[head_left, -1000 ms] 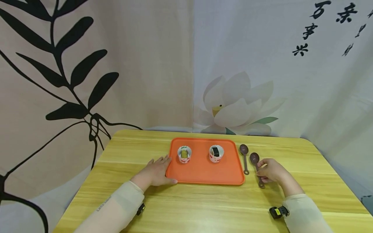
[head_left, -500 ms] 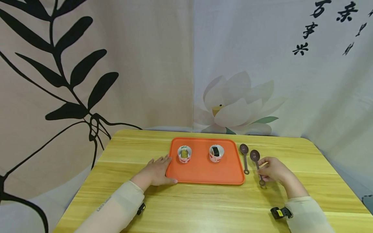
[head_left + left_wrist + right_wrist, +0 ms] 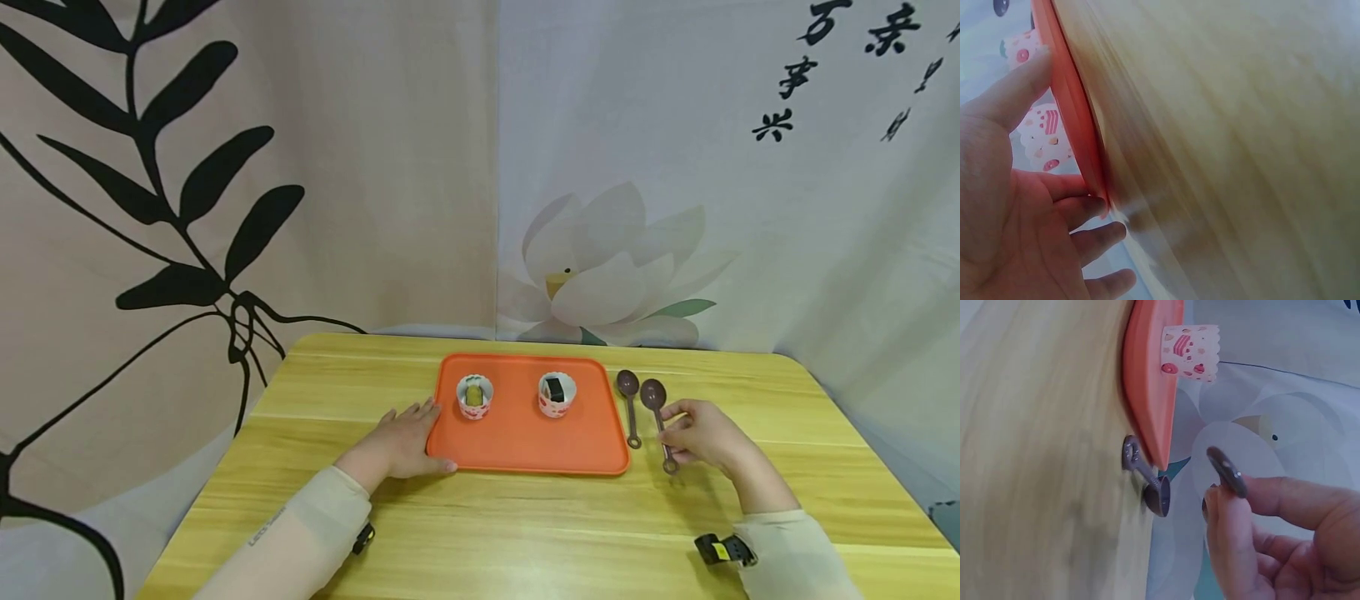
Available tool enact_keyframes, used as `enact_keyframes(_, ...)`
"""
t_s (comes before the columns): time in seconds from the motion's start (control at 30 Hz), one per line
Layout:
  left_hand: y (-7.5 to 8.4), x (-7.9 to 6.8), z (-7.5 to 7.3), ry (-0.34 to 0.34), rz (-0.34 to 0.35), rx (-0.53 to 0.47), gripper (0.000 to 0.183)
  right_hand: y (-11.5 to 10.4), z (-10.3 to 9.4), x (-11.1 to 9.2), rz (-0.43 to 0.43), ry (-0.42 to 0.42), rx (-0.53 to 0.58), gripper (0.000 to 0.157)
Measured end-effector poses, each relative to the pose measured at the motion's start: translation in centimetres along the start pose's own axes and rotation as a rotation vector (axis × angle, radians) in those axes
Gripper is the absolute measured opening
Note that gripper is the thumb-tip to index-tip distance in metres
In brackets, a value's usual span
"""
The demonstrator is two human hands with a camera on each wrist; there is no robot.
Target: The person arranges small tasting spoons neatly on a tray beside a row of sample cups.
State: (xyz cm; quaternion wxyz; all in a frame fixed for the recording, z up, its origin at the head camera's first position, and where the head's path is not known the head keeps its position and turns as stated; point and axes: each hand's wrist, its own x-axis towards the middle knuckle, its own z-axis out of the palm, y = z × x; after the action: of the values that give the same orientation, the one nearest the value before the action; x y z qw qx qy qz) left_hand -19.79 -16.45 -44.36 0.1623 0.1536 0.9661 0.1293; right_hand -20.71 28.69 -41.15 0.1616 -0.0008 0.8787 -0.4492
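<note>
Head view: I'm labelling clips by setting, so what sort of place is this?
Probably an indoor tabletop set arranged for recording: printed cloth hangs behind a wood-grain table, and a black device is worn near the right hand.

head view: bright | table (image 3: 540, 537) — soft shadows, sheen | wrist views: hazier

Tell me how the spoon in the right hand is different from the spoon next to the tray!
The held spoon is pinched in the right hand, but nobody is touching the other spoon. The held spoon is lifted up, while the other spoon lies on the table beside the orange tray. Both are dark brown with rounded bowls.
</note>
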Motion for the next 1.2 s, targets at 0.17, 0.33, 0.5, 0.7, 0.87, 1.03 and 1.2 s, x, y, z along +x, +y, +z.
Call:
enact_keyframes(0.17,0.0,-0.1,0.0,0.005,0.0,-0.007,0.106,-0.4,0.1,-0.1,-0.02,0.013,0.001,0.038)
enact_keyframes(0.33,0.0,-0.1,0.0,0.008,0.004,-0.015,0.106,-1.0,0.1,-0.4,-0.037,0.019,0.001,0.04)
enact_keyframes(0.5,0.0,-0.1,0.0,0.012,0.007,-0.007,0.106,-1.8,0.1,-0.8,-0.045,0.025,0.003,0.041)
enact_keyframes(0.7,0.0,-0.2,-0.1,0.012,0.004,-0.014,0.105,-2.5,0.3,-1.2,-0.062,0.027,0.011,0.041)
enact_keyframes(0.87,0.1,-0.2,-0.1,0.015,0.004,-0.018,0.105,-2.9,0.4,-1.4,-0.078,0.025,0.015,0.042)
enact_keyframes(1.03,-0.1,-0.2,0.0,0.019,0.009,-0.013,0.105,-3.2,0.6,-1.4,-0.087,0.026,0.023,0.04)
enact_keyframes(1.2,-0.2,-0.1,0.1,0.022,0.012,-0.015,0.106,-3.7,0.8,-1.5,-0.09,0.022,0.03,0.039)
